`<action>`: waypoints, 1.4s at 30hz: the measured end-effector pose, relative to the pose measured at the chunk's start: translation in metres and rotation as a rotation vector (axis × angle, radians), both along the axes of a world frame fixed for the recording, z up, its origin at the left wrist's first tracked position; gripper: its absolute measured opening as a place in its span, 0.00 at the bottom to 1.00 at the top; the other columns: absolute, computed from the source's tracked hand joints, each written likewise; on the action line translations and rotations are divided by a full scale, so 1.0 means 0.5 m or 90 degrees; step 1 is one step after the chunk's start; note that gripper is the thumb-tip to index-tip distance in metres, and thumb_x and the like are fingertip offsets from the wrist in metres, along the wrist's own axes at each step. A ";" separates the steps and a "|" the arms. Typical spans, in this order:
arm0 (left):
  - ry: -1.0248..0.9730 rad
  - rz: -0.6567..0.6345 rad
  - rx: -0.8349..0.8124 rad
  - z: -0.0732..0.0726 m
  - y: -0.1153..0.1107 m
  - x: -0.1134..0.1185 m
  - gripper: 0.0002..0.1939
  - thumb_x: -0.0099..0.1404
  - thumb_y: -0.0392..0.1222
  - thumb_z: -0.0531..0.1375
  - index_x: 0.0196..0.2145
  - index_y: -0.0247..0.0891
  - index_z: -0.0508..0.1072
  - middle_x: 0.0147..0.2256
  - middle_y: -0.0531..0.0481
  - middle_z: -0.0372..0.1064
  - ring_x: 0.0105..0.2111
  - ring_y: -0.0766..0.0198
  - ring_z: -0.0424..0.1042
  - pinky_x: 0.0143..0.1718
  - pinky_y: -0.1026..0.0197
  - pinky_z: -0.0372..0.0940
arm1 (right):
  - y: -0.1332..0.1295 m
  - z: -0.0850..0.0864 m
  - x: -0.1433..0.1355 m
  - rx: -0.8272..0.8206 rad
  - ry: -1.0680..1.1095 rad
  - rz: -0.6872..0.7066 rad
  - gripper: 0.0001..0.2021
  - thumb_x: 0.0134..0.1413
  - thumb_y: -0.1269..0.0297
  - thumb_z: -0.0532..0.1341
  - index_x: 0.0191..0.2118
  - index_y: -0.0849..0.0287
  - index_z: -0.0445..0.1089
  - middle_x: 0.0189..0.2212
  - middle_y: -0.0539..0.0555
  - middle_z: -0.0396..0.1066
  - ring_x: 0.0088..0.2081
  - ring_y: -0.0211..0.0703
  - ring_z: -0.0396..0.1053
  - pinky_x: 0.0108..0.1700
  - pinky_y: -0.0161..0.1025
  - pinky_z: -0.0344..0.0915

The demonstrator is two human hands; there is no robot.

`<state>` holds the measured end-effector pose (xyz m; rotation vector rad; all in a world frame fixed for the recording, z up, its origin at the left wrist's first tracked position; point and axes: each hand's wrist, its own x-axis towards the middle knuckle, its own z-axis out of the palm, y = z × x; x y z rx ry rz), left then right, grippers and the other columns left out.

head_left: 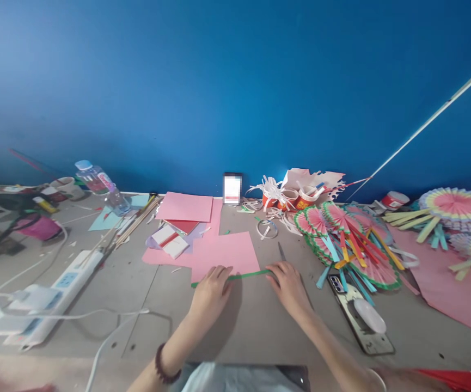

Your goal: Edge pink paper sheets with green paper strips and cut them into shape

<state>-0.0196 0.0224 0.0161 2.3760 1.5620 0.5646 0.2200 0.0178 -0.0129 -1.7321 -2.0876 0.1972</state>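
Under both hands (214, 284) (287, 280) lies the green edge (246, 275) of a pink sheet (226, 252).

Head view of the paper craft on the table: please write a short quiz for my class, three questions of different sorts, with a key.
1. Multiple choice: What colour is the strip along the near edge of the pink sheet between the left hand and right hand?
A) Yellow
B) Green
C) White

2. True or false: The power strip lies on the left hand's side of the pink sheet.

3. Fill in the blank: The dark bracelet is worn on the person's ____ wrist.

Key:
1. B, green
2. True
3. left
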 end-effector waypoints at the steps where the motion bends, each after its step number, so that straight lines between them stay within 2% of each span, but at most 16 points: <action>1: 0.004 -0.022 -0.009 0.006 0.006 0.009 0.18 0.60 0.28 0.53 0.47 0.41 0.68 0.41 0.49 0.70 0.42 0.61 0.69 0.40 0.60 0.66 | 0.007 0.003 0.004 -0.020 0.010 0.006 0.10 0.57 0.69 0.54 0.41 0.55 0.71 0.38 0.56 0.70 0.44 0.48 0.66 0.47 0.44 0.60; 5: 0.060 -0.087 -0.017 0.010 0.031 0.056 0.14 0.59 0.28 0.56 0.40 0.43 0.71 0.37 0.50 0.69 0.39 0.61 0.68 0.36 0.60 0.64 | 0.027 0.009 0.013 -0.066 0.038 0.026 0.06 0.56 0.69 0.56 0.33 0.55 0.70 0.35 0.54 0.70 0.41 0.46 0.67 0.45 0.42 0.61; 8: 0.076 -0.145 0.000 -0.007 0.045 0.090 0.11 0.60 0.31 0.58 0.40 0.42 0.71 0.36 0.49 0.68 0.38 0.60 0.68 0.36 0.59 0.63 | 0.032 0.011 0.011 -0.081 0.036 0.039 0.06 0.55 0.70 0.56 0.31 0.56 0.69 0.34 0.53 0.70 0.41 0.46 0.67 0.45 0.42 0.60; 11: 0.083 -0.163 0.054 -0.029 0.049 0.111 0.07 0.61 0.35 0.59 0.39 0.40 0.70 0.35 0.49 0.67 0.37 0.59 0.67 0.36 0.58 0.62 | 0.031 0.019 0.009 -0.105 0.052 0.046 0.05 0.54 0.71 0.56 0.31 0.57 0.68 0.33 0.53 0.70 0.41 0.46 0.67 0.45 0.43 0.59; 16: 0.031 -0.172 0.177 -0.048 0.042 0.111 0.05 0.65 0.37 0.56 0.38 0.40 0.70 0.33 0.49 0.67 0.35 0.61 0.65 0.36 0.59 0.60 | 0.029 0.052 0.009 -0.187 0.182 0.044 0.05 0.54 0.67 0.55 0.30 0.57 0.68 0.31 0.53 0.72 0.38 0.45 0.69 0.42 0.40 0.62; 18: 0.019 -0.186 0.213 -0.050 0.040 0.108 0.07 0.67 0.37 0.53 0.36 0.39 0.71 0.31 0.49 0.66 0.33 0.63 0.65 0.35 0.60 0.59 | 0.028 0.064 0.009 -0.217 0.243 0.040 0.06 0.54 0.63 0.56 0.29 0.57 0.67 0.30 0.52 0.72 0.36 0.44 0.69 0.41 0.38 0.63; 22: -0.040 -0.176 0.221 -0.051 0.040 0.104 0.09 0.67 0.37 0.53 0.34 0.39 0.73 0.29 0.49 0.67 0.33 0.63 0.65 0.35 0.60 0.59 | 0.015 0.066 0.017 -0.204 0.311 0.002 0.09 0.56 0.59 0.54 0.33 0.57 0.67 0.31 0.53 0.73 0.34 0.43 0.70 0.39 0.37 0.64; 27: -0.181 -0.115 0.164 -0.048 0.046 0.098 0.11 0.68 0.37 0.52 0.36 0.40 0.74 0.32 0.48 0.71 0.35 0.63 0.67 0.37 0.60 0.61 | -0.024 0.028 0.047 -0.042 0.203 -0.143 0.09 0.57 0.58 0.52 0.34 0.57 0.65 0.31 0.56 0.71 0.33 0.46 0.68 0.39 0.40 0.63; 30: -0.280 -0.090 0.124 -0.047 0.052 0.094 0.10 0.67 0.37 0.53 0.38 0.40 0.75 0.33 0.48 0.73 0.35 0.63 0.69 0.39 0.58 0.63 | -0.045 0.003 0.060 0.003 0.121 -0.174 0.09 0.56 0.58 0.53 0.34 0.57 0.64 0.32 0.57 0.70 0.35 0.48 0.67 0.39 0.42 0.62; 33: -0.400 -0.055 0.039 -0.046 0.056 0.093 0.09 0.65 0.39 0.56 0.39 0.38 0.75 0.35 0.47 0.74 0.36 0.62 0.70 0.40 0.58 0.64 | -0.053 -0.011 0.063 0.022 0.065 -0.186 0.07 0.56 0.59 0.53 0.34 0.57 0.63 0.32 0.58 0.69 0.37 0.50 0.67 0.41 0.43 0.62; 37: -0.539 0.037 -0.135 -0.037 0.062 0.093 0.09 0.61 0.43 0.59 0.35 0.37 0.77 0.34 0.46 0.75 0.32 0.64 0.70 0.36 0.61 0.64 | -0.048 -0.009 0.064 0.030 0.003 -0.215 0.07 0.55 0.60 0.54 0.33 0.57 0.65 0.31 0.59 0.70 0.37 0.52 0.67 0.41 0.44 0.63; 40: -0.636 0.103 -0.221 -0.032 0.070 0.093 0.11 0.55 0.47 0.63 0.30 0.35 0.77 0.30 0.47 0.74 0.27 0.65 0.69 0.31 0.63 0.63 | -0.044 0.004 0.069 -0.013 -0.011 -0.241 0.07 0.53 0.60 0.55 0.32 0.57 0.67 0.31 0.59 0.71 0.37 0.53 0.68 0.38 0.44 0.62; 42: -0.700 0.119 -0.262 -0.031 0.076 0.093 0.13 0.51 0.48 0.65 0.28 0.34 0.76 0.28 0.47 0.74 0.27 0.65 0.69 0.30 0.63 0.63 | -0.040 0.016 0.074 -0.071 0.054 -0.255 0.09 0.52 0.59 0.56 0.32 0.57 0.69 0.31 0.58 0.73 0.34 0.51 0.69 0.35 0.42 0.62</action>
